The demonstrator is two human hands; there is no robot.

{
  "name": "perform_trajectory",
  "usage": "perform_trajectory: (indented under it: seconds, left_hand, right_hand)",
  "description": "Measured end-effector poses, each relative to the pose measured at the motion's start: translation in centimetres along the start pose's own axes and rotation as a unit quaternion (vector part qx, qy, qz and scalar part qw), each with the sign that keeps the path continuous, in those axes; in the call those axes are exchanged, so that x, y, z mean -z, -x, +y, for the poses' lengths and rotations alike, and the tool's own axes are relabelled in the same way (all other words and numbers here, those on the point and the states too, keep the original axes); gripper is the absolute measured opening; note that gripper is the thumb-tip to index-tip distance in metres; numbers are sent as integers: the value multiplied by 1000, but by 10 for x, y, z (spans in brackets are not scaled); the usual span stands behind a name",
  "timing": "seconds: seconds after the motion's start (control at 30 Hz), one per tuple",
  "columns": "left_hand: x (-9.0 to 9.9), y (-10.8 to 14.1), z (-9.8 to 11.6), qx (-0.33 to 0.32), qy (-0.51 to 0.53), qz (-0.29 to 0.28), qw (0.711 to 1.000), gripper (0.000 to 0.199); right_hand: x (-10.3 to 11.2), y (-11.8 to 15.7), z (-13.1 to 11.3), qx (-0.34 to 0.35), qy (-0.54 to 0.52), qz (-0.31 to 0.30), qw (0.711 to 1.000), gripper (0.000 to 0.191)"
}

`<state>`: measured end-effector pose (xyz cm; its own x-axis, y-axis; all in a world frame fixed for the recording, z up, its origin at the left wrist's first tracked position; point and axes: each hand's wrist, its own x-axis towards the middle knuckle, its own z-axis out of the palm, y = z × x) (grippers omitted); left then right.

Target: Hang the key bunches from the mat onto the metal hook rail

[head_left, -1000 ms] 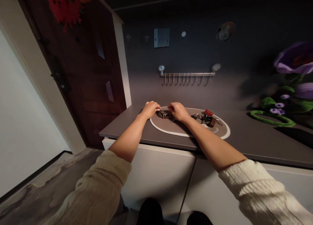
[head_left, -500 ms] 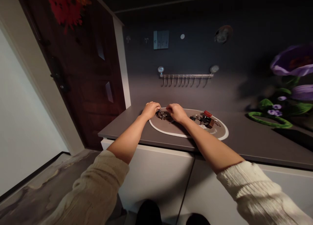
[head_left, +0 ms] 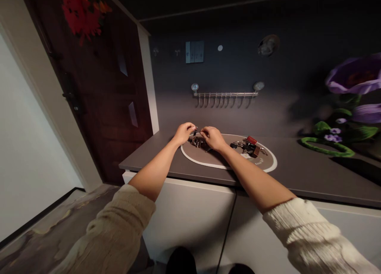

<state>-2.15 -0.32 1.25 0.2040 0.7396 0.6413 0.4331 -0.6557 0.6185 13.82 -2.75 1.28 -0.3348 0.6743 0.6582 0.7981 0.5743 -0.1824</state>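
Above the left end of an oval brown mat (head_left: pixel 205 161) with a white rim, my left hand (head_left: pixel 185 133) pinches a small dark key ring or keychain (head_left: pixel 195 132). Below its fingertips lies a cluster of metal keys or rings (head_left: pixel 197 142) on the mat. My right hand (head_left: pixel 213 137) is just to the right, its fingers curled together; what they hold, if anything, is hidden. Toward the mat's right end rests a pile of keys and dark items (head_left: pixel 245 145) with a red piece (head_left: pixel 251 140) on it.
A clear rail with hooks (head_left: pixel 226 94) is fixed to the wall behind the grey counter (head_left: pixel 285 163). Purple artificial flowers (head_left: pixel 354 79) stand at the right. A dark red door (head_left: pixel 107 91) is at the left, and white cabinet doors (head_left: pixel 190 210) lie below.
My left hand has risen a little, lifting the small dark item off the cluster. My right hand has shifted slightly left, nearer to it.
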Motion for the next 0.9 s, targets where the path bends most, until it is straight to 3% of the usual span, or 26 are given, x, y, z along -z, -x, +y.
perform_trajectory:
  seconds: [0.2, 0.67, 0.9]
  left_hand:
    - [-4, -1, -4, 23, 84, -8, 996, 16]
    - [-10, 2, 1, 34, 134, -19, 990, 18]
    - [-11, 3, 8, 70, 199, -7, 977, 23]
  right_hand:
    - [3, 0, -7, -29, -82, 29, 996, 18]
    - [2, 1, -5, -98, -154, 33, 983, 17]
    - [-6, -5, 5, -113, -259, 67, 957, 24]
